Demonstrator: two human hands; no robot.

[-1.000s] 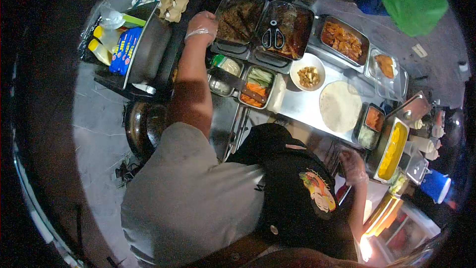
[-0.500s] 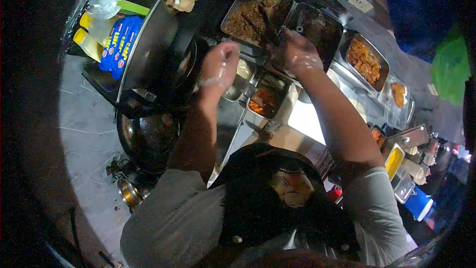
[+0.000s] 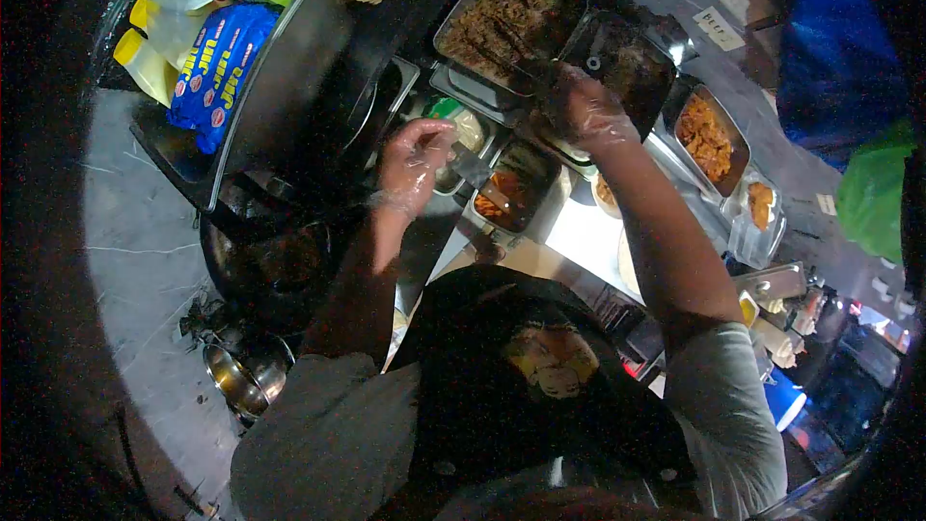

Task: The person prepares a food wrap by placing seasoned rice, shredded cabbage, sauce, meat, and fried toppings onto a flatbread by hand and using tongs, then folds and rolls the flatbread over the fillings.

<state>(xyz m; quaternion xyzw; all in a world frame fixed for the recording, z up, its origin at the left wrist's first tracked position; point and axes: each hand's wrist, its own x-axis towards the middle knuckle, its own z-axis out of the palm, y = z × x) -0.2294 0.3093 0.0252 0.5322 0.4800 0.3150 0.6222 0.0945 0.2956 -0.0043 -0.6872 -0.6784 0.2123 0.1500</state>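
Observation:
My right hand (image 3: 596,116), in a clear plastic glove, closes round dark tongs (image 3: 526,69). Their ends reach over a metal tray of shredded meat (image 3: 492,24); the grip is in shadow. Beside it is a darker tray (image 3: 627,58). My left hand (image 3: 413,162), also gloved, has curled fingers beside a small container of pale food (image 3: 465,130) with a green patch at its edge. Whether those fingers hold anything is hidden. A flat metal piece (image 3: 471,169) lies between that hand and the container of orange shredded food (image 3: 502,198).
Blue packets (image 3: 222,72) and yellow-capped bottles (image 3: 145,68) stand in a bin at left. Below are a dark wok (image 3: 265,256) and a metal bowl (image 3: 241,381). A tray of orange-brown food (image 3: 707,140) and a plastic box (image 3: 757,222) lie at right.
My left hand has come down towards the small containers and its fingers have shifted. My right hand has dropped slightly in the view. The whole view has shifted a little.

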